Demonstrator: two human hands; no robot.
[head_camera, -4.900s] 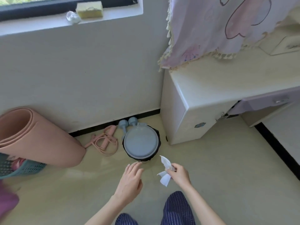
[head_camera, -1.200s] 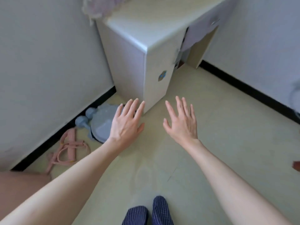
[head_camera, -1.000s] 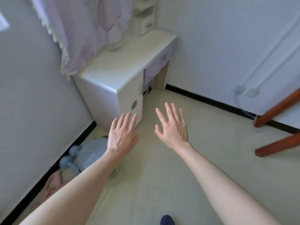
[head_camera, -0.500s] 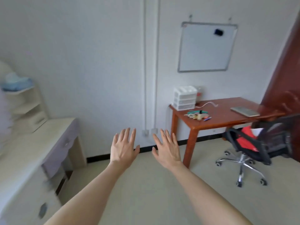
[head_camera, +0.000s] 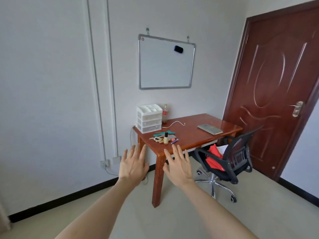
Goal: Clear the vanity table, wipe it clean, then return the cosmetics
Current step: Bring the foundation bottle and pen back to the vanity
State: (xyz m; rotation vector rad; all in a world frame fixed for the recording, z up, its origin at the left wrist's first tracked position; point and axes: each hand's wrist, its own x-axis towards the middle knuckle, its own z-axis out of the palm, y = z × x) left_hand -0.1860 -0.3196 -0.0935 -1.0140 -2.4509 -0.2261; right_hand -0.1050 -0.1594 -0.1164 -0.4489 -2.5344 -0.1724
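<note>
Cosmetics (head_camera: 164, 138) near wooden desk (head_camera: 195, 135) front corner, left hand (head_camera: 133, 165) and right hand (head_camera: 179, 167) spread empty, apart

Both hands, left (head_camera: 133, 165) and right (head_camera: 179, 167), empty, fingers spread, air between them and table (head_camera: 193, 135) clear. Cosmetics cluster (head_camera: 164, 138) near front-left corner, reachable from above. Drawer organizer (head_camera: 149, 118) and bottle (head_camera: 165, 113) block the back-left. Cable (head_camera: 174, 124) lies mid-table. Notebook (head_camera: 210, 129) at right. Office chair (head_camera: 229, 159) crowds the right side; floor in front open.
</note>
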